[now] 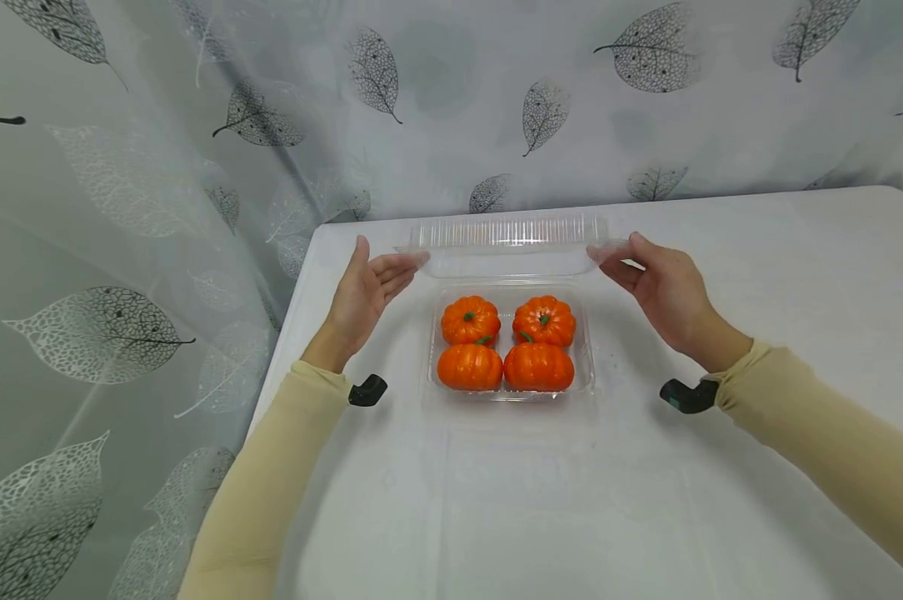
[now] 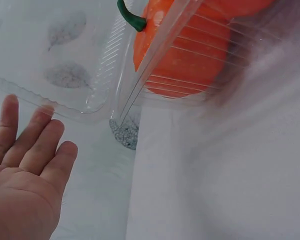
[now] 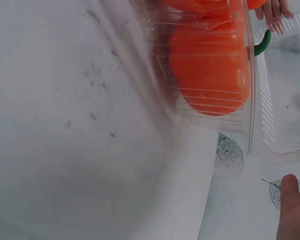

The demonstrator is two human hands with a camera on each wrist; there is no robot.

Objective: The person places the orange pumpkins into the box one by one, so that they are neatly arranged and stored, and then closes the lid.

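A clear plastic clamshell box (image 1: 585,367) lies on the table with several small orange pumpkins (image 1: 470,367) in its base. Its hinged lid (image 1: 507,265) is raised at the far side. My left hand (image 1: 365,296) is at the lid's left end, fingers straight and fingertips right at its edge; the left wrist view also shows the straight fingers (image 2: 40,137) at the lid's rim. At the lid's right end is my right hand (image 1: 665,292), its fingertips on the corner and its thumb apart from the fingers. The right wrist view shows only part of that hand.
A white cloth covers the table (image 1: 541,508). Behind it and along its left side hangs a pale curtain (image 1: 451,100) printed with leaves. Each sleeve cuff carries a small black device (image 1: 367,390) close above the tabletop.
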